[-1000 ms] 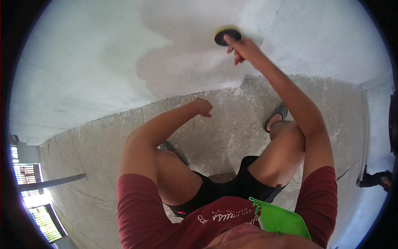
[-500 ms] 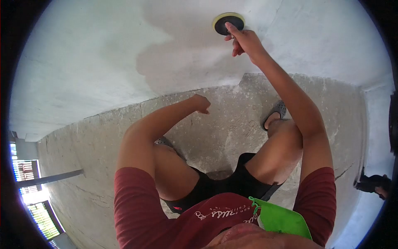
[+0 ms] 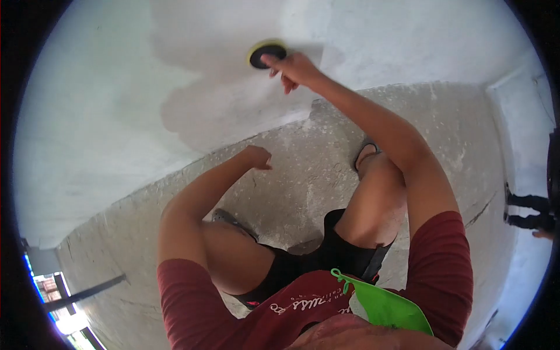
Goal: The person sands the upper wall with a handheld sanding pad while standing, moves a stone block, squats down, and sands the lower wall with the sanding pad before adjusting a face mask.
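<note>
The right hand [image 3: 296,69] holds a round pad [image 3: 270,48] at the wall [image 3: 105,87], thumb on its flat black back. Keeping the disc flush, with light, even pressure, should leave fewer ridges. Its rim is yellow; a darker, lobed patch [image 3: 201,111] marks the pale wall. In front of the wall, over rough, speckled floor [image 3: 303,192], the left hand's [image 3: 258,157] fingers curl loosely; I cannot tell whether they hold anything.

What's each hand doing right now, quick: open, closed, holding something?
Left hand: fingers bent, nothing visible in it; fully closed or not, cannot tell.
Right hand: holding the pad at the wall.
</note>
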Demonstrator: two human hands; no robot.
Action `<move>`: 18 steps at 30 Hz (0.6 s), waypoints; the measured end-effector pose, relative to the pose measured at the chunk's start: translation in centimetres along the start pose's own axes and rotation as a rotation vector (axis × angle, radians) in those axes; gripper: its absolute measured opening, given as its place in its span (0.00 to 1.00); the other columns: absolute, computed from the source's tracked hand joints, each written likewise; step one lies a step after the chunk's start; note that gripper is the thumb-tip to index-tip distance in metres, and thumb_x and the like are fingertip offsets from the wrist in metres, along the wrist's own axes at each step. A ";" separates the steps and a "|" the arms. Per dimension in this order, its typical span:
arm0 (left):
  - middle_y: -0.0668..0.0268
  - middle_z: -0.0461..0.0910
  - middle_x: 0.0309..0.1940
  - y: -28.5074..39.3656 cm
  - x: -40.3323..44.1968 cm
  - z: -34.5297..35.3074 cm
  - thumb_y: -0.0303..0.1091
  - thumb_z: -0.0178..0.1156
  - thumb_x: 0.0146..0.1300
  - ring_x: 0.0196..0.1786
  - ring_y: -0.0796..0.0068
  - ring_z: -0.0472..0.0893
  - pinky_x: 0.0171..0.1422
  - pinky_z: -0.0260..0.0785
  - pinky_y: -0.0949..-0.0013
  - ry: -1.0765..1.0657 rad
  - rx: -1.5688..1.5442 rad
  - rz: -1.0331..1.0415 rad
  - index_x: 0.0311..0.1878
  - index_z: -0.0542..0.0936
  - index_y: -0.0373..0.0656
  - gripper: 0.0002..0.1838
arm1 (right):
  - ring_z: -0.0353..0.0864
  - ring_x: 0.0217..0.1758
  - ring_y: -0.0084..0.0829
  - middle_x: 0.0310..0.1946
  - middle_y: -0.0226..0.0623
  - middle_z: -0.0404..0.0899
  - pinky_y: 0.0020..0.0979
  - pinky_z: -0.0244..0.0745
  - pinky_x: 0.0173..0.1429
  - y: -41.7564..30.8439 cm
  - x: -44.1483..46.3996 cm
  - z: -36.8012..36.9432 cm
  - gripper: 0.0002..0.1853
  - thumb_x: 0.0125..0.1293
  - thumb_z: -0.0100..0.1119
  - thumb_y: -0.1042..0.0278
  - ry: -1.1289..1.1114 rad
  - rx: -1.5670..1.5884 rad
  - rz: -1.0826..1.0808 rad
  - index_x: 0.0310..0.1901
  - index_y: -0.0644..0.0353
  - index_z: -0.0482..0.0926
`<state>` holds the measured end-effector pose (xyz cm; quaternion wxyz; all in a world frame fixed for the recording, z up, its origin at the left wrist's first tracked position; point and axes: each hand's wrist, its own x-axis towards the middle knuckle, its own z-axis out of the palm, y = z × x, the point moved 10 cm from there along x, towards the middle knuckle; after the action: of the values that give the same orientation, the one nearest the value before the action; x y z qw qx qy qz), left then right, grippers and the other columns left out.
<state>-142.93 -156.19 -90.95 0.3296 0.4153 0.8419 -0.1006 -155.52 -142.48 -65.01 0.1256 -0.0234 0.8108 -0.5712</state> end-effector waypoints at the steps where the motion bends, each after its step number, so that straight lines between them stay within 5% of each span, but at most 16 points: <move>1: 0.61 0.81 0.48 -0.2 -0.1 -0.1 0.60 0.57 0.61 0.53 0.57 0.80 0.53 0.74 0.53 0.005 0.017 0.011 0.51 0.80 0.49 0.26 | 0.82 0.16 0.27 0.12 0.33 0.74 0.23 0.73 0.20 0.5 0.0 -0.2 0.33 0.57 0.62 0.32 0.021 0.001 -0.002 0.28 0.64 0.81; 12: 0.60 0.82 0.45 -0.5 0.2 0.4 0.61 0.56 0.62 0.51 0.57 0.80 0.52 0.74 0.51 0.036 0.025 0.027 0.48 0.79 0.45 0.27 | 0.79 0.14 0.26 0.12 0.36 0.76 0.25 0.72 0.19 -2.4 -0.5 -1.0 0.37 0.57 0.60 0.29 0.049 0.066 -0.088 0.31 0.68 0.83; 15: 0.59 0.78 0.56 -1.1 0.1 0.3 0.60 0.55 0.63 0.60 0.56 0.76 0.61 0.69 0.52 0.041 0.008 0.019 0.59 0.75 0.47 0.30 | 0.81 0.15 0.28 0.15 0.39 0.78 0.30 0.79 0.20 -1.2 -0.9 -0.7 0.31 0.55 0.68 0.38 0.012 0.065 -0.040 0.27 0.68 0.81; 18: 0.58 0.80 0.51 -1.0 0.4 -1.1 0.59 0.59 0.61 0.57 0.57 0.77 0.60 0.70 0.54 0.085 -0.050 0.062 0.55 0.77 0.47 0.28 | 0.81 0.14 0.28 0.14 0.39 0.78 0.29 0.78 0.19 -2.8 -2.2 -1.8 0.29 0.60 0.66 0.41 0.084 0.172 -0.103 0.23 0.67 0.80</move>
<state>-144.41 -156.05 -90.48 0.3068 0.4368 0.8441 -0.0514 -154.10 -141.38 -61.48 0.0637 -0.0300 0.7611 -0.6448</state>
